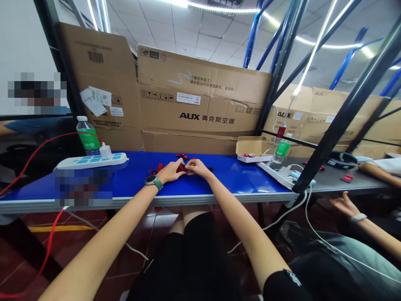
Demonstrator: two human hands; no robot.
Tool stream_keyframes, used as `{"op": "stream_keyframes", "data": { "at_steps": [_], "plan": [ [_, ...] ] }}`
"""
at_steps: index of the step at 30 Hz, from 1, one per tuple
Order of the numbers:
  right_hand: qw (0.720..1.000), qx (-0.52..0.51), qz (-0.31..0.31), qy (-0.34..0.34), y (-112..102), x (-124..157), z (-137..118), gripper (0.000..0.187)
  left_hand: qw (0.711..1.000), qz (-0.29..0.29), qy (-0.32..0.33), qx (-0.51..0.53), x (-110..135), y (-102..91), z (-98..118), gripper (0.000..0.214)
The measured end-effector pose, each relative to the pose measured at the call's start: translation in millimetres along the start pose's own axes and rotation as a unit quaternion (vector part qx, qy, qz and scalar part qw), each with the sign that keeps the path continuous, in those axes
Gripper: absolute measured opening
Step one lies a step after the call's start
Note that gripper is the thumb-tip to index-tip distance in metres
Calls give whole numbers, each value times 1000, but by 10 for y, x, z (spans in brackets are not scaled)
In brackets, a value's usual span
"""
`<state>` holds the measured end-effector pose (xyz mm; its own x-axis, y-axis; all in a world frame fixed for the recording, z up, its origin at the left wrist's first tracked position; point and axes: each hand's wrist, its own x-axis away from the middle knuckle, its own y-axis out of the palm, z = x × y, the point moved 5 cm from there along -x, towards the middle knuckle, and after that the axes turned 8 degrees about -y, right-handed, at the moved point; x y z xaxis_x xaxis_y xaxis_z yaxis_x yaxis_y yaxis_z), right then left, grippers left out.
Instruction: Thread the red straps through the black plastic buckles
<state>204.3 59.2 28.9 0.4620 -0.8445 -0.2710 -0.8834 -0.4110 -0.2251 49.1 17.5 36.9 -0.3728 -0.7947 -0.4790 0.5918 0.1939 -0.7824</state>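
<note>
Since both hands sit so tightly over one small red piece (181, 169), a slip of the fingers looks like the likeliest trouble: a piece this small could spring loose and skid across the glossy blue worktop (219, 180) toward its front edge and the floor below. The left hand (171, 171), with a smartwatch (153, 182) on its wrist, and the right hand (196, 167) are both closed in on that piece near the middle of the worktop, their fingertips meeting around it and hiding most of it. More loose red pieces (182, 156) lie just beyond the hands. A careless reach to the left could tip the water bottle (87, 136) behind the white power strip (90, 161) and wet its sockets, and the red cable (40, 150) looping off the worktop could snag an arm. The cardboard box (194, 96) behind the worktop reads AUX and 奥克斯空调 in black; its smaller print is too fine to read.
</note>
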Motion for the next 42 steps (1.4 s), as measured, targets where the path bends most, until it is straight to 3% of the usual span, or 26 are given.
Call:
{"op": "stream_keyframes", "data": {
  "at_steps": [8, 11, 15, 18, 22, 26, 29, 34, 38, 42],
  "plan": [
    [987, 137, 58, -63, -108, 25, -101, 10, 994, 7, 10, -107, -5, -17, 146, 28],
    [988, 114, 94, -40, -170, 26, -87, 12, 984, 25, 9, -175, -11, -37, 176, 33],
    [987, 52, 151, 13, -268, 5, 1, 16, 975, 60, 5, -212, -23, -69, 143, 58],
    [971, 76, 224, 17, -410, 11, 53, 15, 979, 79, -24, -188, -22, -85, 31, 61],
    [940, 184, 288, -23, -592, 55, 35, 10, 988, 42, -74, -129, -23, -33, -169, 34],
    [895, 298, 322, -81, -642, 98, -89, 12, 991, 44, -78, -95, -45, -23, -249, 26],
    [903, 282, 302, -116, -557, 93, -166, 12, 995, 55, -56, -67, -65, -34, -226, 28],
    [941, 189, 175, -222, -272, 43, -272, 14, 998, 51, -28, 28, -87, -30, -149, 28],
    [932, 245, 119, -238, -146, -4, -281, 7, 992, 87, -44, 83, -96, -78, -159, 31],
    [921, 265, 97, -267, -100, -28, -299, 25, 981, 119, -73, 138, -96, -145, -222, 37]
  ]
}}
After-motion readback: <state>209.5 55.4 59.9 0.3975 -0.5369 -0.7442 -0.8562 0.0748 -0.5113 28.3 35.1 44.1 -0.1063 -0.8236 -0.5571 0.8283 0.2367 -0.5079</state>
